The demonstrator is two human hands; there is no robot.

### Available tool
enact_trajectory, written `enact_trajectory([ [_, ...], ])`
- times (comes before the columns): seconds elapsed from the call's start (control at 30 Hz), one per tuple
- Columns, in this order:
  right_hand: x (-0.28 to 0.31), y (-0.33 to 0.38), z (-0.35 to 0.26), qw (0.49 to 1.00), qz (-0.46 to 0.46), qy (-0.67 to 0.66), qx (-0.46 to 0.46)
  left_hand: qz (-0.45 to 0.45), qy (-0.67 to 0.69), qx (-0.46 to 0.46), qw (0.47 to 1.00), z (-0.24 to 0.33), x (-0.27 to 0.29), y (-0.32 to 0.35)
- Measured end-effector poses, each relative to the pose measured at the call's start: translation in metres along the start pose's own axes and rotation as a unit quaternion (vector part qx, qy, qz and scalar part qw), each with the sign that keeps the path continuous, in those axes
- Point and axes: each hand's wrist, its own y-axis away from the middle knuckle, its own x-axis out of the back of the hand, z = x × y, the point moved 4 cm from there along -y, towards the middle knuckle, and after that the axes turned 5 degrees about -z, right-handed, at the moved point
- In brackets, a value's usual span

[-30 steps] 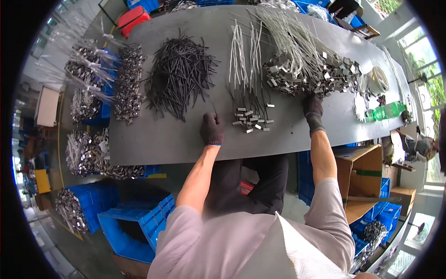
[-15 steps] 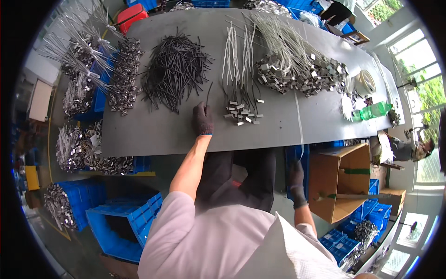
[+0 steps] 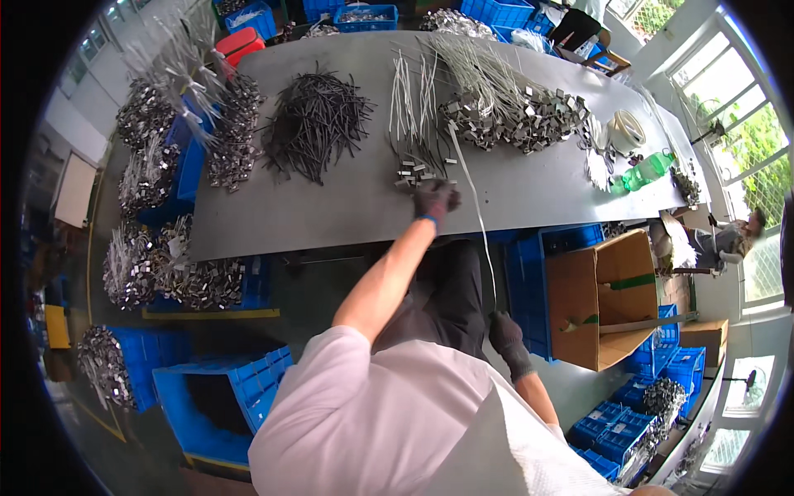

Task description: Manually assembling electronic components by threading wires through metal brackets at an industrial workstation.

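Observation:
My right hand (image 3: 507, 333), in a dark glove, is below the table's front edge with fingers closed round the lower end of a long white wire (image 3: 480, 217). The wire runs down over the edge from beside the pile of white wires with metal blocks (image 3: 517, 120). My left hand (image 3: 436, 201), gloved too, is over the table close to a small group of metal blocks (image 3: 411, 173); its fingers are curled, and what they hold is hidden. Black sleeves and white wires (image 3: 403, 107) stretch away from that group. Left of it lies a heap of short black tubes (image 3: 318, 120).
On the grey table (image 3: 306, 219) at right are a tape roll (image 3: 627, 132) and a green bottle (image 3: 649, 171). Beside my right arm stand an open cardboard box (image 3: 575, 306) and blue crates. More crates and bundles of wired blocks (image 3: 198, 273) crowd the left side.
My left hand has moved right from beside the black tubes to the small group of metal blocks. The black tube at its fingers no longer shows. My right hand and the white wire have shifted left.

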Motion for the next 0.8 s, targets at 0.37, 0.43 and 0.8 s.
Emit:
enact_trajectory([
  [0.37, -0.006, -0.012, 0.028, 0.975, -0.199, 0.054, -0.078, 0.103, 0.002, -0.254, 0.962, 0.118, -0.045, 0.014],
  [0.43, -0.008, -0.009, 0.025, 0.973, -0.21, 0.05, -0.086, 0.077, -0.079, -0.235, 0.966, 0.116, -0.043, 0.022],
  [0.8, -0.016, 0.018, 0.045, 0.967, -0.227, 0.072, -0.093, 0.022, -0.099, -0.267, 0.958, 0.103, -0.057, 0.034],
])
